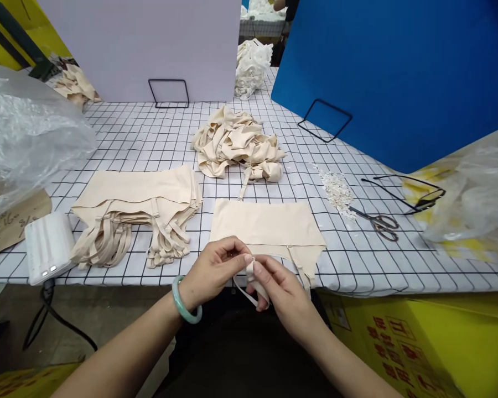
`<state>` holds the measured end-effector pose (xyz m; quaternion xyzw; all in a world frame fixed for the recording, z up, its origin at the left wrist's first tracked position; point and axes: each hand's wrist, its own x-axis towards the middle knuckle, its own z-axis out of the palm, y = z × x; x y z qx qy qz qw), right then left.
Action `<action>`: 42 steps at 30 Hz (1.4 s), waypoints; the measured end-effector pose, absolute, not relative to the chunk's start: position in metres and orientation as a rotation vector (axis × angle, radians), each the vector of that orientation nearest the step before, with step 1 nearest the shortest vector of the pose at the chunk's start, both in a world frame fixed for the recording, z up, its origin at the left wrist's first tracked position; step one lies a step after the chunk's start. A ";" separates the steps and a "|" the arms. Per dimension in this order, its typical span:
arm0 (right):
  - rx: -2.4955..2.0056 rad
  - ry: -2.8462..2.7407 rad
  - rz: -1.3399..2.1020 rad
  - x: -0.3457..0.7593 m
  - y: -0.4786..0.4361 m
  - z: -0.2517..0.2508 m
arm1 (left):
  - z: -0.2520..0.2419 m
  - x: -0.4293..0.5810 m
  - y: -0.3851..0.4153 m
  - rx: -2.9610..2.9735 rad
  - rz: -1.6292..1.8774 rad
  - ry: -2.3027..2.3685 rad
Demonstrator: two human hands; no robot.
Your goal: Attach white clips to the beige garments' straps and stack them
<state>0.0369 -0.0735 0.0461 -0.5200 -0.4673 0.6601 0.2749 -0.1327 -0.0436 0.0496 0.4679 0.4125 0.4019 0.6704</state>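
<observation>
My left hand [222,262], with a green bangle [185,301] at its wrist, pinches the end of a beige strap [250,271] between thumb and forefinger. On the same strap my right hand [280,284] is closed, with a loop hanging below. The strap belongs to a flat beige garment piece [268,221] lying at the table's front edge; another strap drops from its right side. Left of it, similar beige pieces are stacked [136,190], their straps bunched toward me. Behind lies a crumpled beige garment heap [236,143]. Fingers hide the strap's tip.
Scissors [382,224] and eyeglasses [410,193] lie right, beside small white scraps [336,190]. At left are a white power bank [50,249] with cable and a clear plastic bag [25,127]. Lilac [149,44] and blue boards [398,72] stand behind; a yellow box [452,337] is below right.
</observation>
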 end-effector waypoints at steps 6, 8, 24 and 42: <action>-1.236 -1.311 1.696 0.033 -0.064 0.055 | 0.050 -0.127 -0.039 0.945 0.921 0.873; -1.249 -1.284 1.658 0.030 -0.062 0.054 | 0.048 -0.127 -0.037 0.956 0.909 0.867; -1.676 -0.814 1.901 0.031 -0.025 0.039 | -0.006 -0.132 0.008 2.245 0.840 1.177; -1.650 -0.714 1.816 0.018 -0.009 0.030 | 0.006 -0.135 0.015 1.932 0.825 1.183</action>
